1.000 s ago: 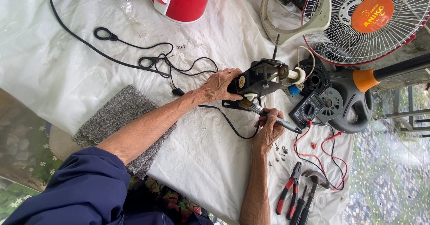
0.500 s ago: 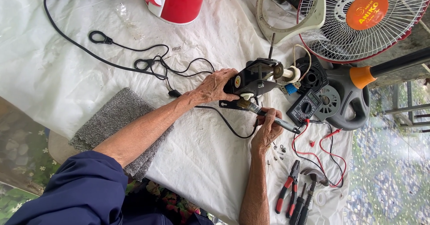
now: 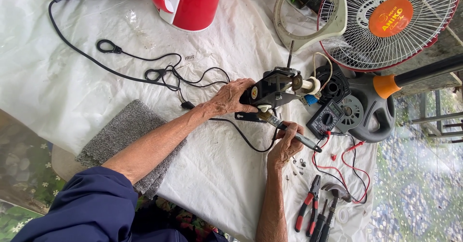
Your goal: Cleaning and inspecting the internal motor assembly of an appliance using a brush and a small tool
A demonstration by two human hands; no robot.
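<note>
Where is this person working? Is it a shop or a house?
Probably a home repair spot, maybe outdoors. A table under a white sheet holds a fan grille, a multimeter and pliers. The left hand steadies a black motor part; the right hand holds a screwdriver.

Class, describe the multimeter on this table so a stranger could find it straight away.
Start at the round white fan grille at the top right. Below it lies a grey fan base; the multimeter sits against its left side, just above the right hand. It alone is a small dark box with a dial and red leads.
</note>
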